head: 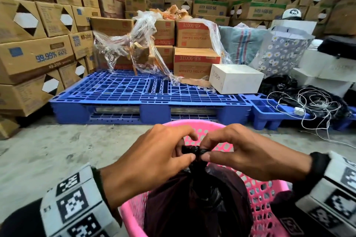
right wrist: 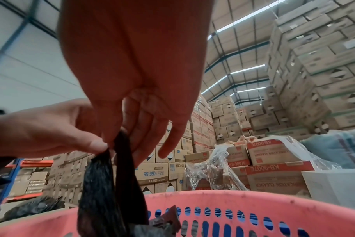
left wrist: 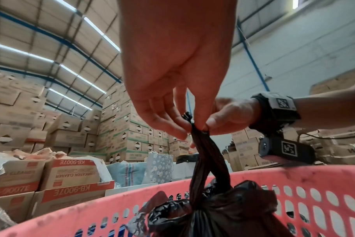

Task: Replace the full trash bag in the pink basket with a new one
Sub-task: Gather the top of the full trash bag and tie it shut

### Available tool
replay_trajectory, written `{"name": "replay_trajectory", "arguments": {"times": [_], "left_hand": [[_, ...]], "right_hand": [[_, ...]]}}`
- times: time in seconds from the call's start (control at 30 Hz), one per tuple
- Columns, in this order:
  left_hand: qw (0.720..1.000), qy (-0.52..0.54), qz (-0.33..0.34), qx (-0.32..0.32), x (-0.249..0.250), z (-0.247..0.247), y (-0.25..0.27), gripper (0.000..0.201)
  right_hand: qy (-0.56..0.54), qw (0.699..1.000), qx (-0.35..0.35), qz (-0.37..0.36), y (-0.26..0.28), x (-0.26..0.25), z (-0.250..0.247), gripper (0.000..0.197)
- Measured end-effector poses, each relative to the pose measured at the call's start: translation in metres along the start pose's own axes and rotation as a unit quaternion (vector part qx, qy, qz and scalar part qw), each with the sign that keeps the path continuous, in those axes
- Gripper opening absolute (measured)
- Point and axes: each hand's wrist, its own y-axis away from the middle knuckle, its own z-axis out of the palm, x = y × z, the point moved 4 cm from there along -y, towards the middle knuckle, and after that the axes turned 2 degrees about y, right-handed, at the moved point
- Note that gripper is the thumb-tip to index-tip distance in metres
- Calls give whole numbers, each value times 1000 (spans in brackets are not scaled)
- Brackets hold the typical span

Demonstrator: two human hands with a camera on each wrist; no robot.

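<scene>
A full black trash bag (head: 196, 204) sits inside the pink perforated basket (head: 267, 194) at the bottom centre of the head view. Its two gathered ends rise to a twisted top (head: 194, 150). My left hand (head: 154, 159) and my right hand (head: 240, 158) meet above the basket, each pinching the bag's ends between thumb and fingers. In the left wrist view the left hand (left wrist: 184, 126) pinches the twisted ends (left wrist: 201, 154) above the basket rim (left wrist: 294, 178). The right wrist view shows the right hand (right wrist: 128, 141) holding two black strips (right wrist: 111, 176).
A blue plastic pallet (head: 144, 90) lies on the concrete floor just beyond the basket, carrying cartons, torn clear wrap (head: 134, 44) and a white box (head: 235, 79). Tangled white cord on black plastic (head: 316, 102) lies at right. Stacked cartons wall the left and back.
</scene>
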Motion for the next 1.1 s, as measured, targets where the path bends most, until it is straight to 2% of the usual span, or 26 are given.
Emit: {"name": "replay_trajectory", "arguments": {"times": [0.1,0.17,0.23,0.27,0.33,0.4,0.57,0.63,0.7,0.73,0.83,0.9,0.97,1.03,1.1], "left_hand": [[998,-42,33,-26,1,2,1,19],[995,59,-8,-74,-3,6,-2,15],[970,204,-73,-113,-5,8,-2,15],[958,241,-99,-120,-7,9,-1,15],[950,261,-122,-123,-11,11,-1,16],[946,274,-121,-120,-12,13,-1,18],[937,311,-123,-101,-11,12,-4,14],[953,257,-110,-114,-17,11,-6,13],[983,86,-89,-133,-32,10,-6,12],[986,-11,-81,-148,-42,10,-5,12],[959,-199,-96,-175,-66,16,2,15],[951,-252,-90,-155,-68,19,-1,16],[968,-195,-102,-120,-68,13,-6,14],[986,-33,-130,-97,-62,2,-12,12],[977,139,-147,-69,-49,-6,-16,12]], "right_hand": [[4,1000,-1,14,-1,2,-1,9],[37,999,22,6,-1,2,-1,8],[61,996,65,-12,1,-1,-3,9],[60,994,93,-13,3,-3,-6,11],[25,992,121,-1,7,-6,-9,14],[11,995,103,-2,10,-12,-4,15],[74,992,97,-13,12,-12,-1,8],[161,985,63,-13,14,-4,-1,10],[266,964,-3,17,23,16,1,14],[299,952,-46,55,29,27,2,16],[355,908,-167,145,46,45,8,22],[374,898,-170,156,47,49,5,21],[357,914,-125,145,46,51,-5,15],[268,954,-30,130,45,49,-20,7],[138,983,64,104,41,36,-29,6]]}}
